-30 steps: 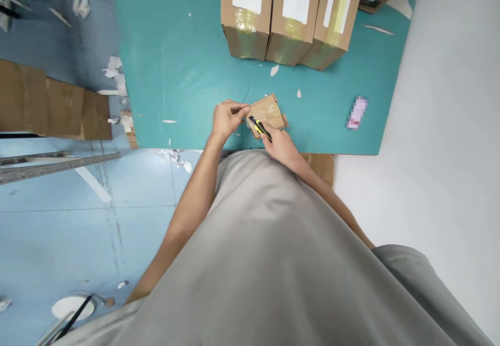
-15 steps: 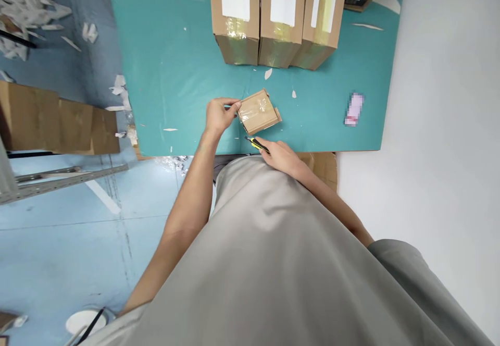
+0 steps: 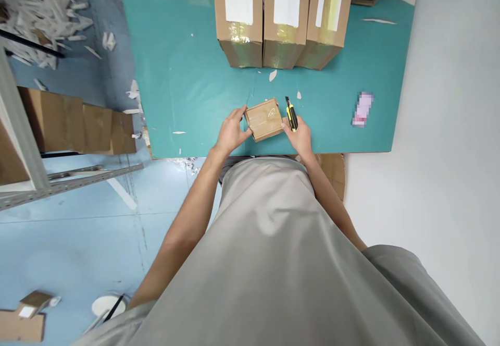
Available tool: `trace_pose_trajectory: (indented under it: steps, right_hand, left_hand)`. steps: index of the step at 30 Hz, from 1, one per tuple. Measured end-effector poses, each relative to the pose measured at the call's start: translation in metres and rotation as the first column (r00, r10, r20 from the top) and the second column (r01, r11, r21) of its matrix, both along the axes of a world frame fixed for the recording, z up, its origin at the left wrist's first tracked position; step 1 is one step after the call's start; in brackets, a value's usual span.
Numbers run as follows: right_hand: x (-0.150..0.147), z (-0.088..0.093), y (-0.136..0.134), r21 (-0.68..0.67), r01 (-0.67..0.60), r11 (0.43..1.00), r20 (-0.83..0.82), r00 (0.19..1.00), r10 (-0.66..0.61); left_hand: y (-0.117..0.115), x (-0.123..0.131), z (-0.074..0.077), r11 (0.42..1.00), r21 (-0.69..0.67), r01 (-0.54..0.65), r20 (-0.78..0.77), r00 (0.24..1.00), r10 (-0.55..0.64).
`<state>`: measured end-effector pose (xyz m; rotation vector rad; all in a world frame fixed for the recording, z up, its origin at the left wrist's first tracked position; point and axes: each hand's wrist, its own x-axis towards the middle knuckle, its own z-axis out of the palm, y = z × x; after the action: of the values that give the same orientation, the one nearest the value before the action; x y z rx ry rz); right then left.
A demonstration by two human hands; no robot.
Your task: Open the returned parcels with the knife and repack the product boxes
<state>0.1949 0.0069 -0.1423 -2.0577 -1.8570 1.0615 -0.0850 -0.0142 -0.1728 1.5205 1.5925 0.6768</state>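
Observation:
A small flat cardboard box with clear tape on its top is between my hands, near the front edge of the green table. My left hand grips its left end, thumb at the lower corner and fingers at the upper one. At the box's right end, my right hand holds a black and yellow utility knife, its tip pointing away from me. The right thumb touches a small flap on that end of the box.
Three taped cardboard boxes with white labels stand at the back of the green table. A blurred pink item lies to the right. Paper scraps are scattered about. More cartons stand at the left beside a metal frame.
My right hand has moved up with the utility knife to the box's right end, and the knife now points away from me. My left hand has spread its hold along the left end.

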Motion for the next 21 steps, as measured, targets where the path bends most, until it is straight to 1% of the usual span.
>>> trace_pose_trajectory:
  steps: [2,5,8,11,15,18,21]
  right_hand:
    - [0.002,-0.002,-0.002,-0.014,0.003,1.0,-0.022,1.0,-0.003]
    - [0.001,-0.002,-0.006,-0.022,-0.001,1.0,-0.006,1.0,0.001]
    - [-0.002,-0.004,-0.006,-0.02,-0.006,1.0,0.014,1.0,0.007]
    - [-0.006,-0.006,-0.005,-0.019,-0.012,1.0,0.006,1.0,0.012]
    - [-0.008,-0.006,-0.003,-0.012,-0.006,1.0,-0.019,1.0,0.006]
    - [-0.007,0.003,-0.005,-0.007,-0.015,1.0,-0.034,0.999,0.015]
    - [-0.003,0.022,-0.013,0.021,-0.028,0.999,-0.041,0.999,0.029]
  left_hand:
    - [0.001,-0.002,0.004,0.999,0.014,0.045,-0.085,0.995,-0.043]
    - [0.001,-0.005,0.007,0.996,0.025,0.087,-0.138,0.987,-0.083]
    - [0.0,-0.006,0.007,0.995,0.031,0.093,-0.152,0.985,-0.088]
    - [-0.003,-0.008,0.004,0.997,0.027,0.073,-0.154,0.986,-0.068]
    - [-0.003,-0.013,0.003,0.998,0.017,0.067,-0.114,0.991,-0.064]
    - [0.0,-0.012,0.01,0.995,0.002,0.103,-0.09,0.991,-0.102]
    - [0.005,0.002,0.023,0.991,0.045,0.127,-0.113,0.986,-0.121]
